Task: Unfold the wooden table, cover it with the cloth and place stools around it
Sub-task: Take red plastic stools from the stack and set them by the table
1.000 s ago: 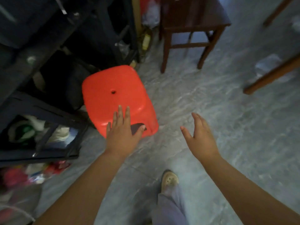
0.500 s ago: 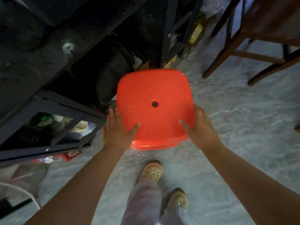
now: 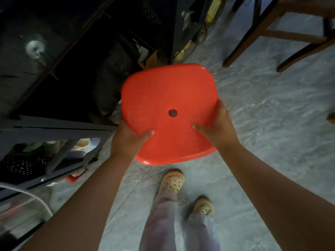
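Observation:
A red plastic stool [image 3: 168, 98] with a small round hole in its seat fills the middle of the head view, seen from above. My left hand [image 3: 128, 136] grips its near left edge, thumb on top of the seat. My right hand [image 3: 219, 127] grips the near right edge the same way. The stool's legs are hidden under the seat. No wooden table top or cloth shows in this frame.
A dark metal shelf rack [image 3: 54, 124] crowded with clutter stands close on the left. Brown wooden chair legs [image 3: 253, 33] rise at the upper right. Grey tiled floor [image 3: 272, 124] spreads right and below. My feet in beige clogs [image 3: 173, 182] stand under the stool.
My right hand came in and took the stool's right edge, then both hands gripped it. The stool has come closer to me and looks larger.

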Demonstrator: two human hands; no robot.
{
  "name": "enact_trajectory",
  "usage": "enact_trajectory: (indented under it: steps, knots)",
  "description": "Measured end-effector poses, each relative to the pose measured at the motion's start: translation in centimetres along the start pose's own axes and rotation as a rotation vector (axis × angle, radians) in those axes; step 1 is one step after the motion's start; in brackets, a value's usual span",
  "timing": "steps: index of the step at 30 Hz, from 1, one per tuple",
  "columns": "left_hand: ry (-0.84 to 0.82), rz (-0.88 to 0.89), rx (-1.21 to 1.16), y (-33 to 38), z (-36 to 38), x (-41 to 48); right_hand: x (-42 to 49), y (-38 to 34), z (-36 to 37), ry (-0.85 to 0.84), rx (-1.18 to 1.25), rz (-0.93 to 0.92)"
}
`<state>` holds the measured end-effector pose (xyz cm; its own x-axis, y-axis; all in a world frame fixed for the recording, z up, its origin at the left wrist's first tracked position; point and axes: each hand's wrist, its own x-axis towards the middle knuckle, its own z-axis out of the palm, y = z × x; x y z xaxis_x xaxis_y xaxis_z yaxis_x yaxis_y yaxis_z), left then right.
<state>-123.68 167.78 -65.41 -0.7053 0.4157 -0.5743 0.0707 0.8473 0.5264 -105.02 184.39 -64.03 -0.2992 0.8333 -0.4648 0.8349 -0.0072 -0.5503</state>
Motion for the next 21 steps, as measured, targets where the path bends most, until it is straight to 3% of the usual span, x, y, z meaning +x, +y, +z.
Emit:
enact_trajectory:
  steps: [5, 11, 16, 21]
  knots:
    - [-0.043, 0.087, 0.014, 2.2, -0.8, -2.9, -2.8, 0.6, -2.9, 0.099, 0.167, 0.094]
    - [-0.085, 0.336, 0.027, 9.9, -1.6, -10.6, -11.6, 2.5, -12.2, 0.286, 0.290, 0.251]
    - [-0.222, 0.595, 0.067, 17.5, -0.1, -21.0, -22.6, 5.9, -21.2, 0.422, 0.415, 0.454]
    - [-0.428, 0.746, 0.160, 24.0, 4.2, -32.1, -34.8, 10.9, -29.2, 0.619, 0.547, 0.606]
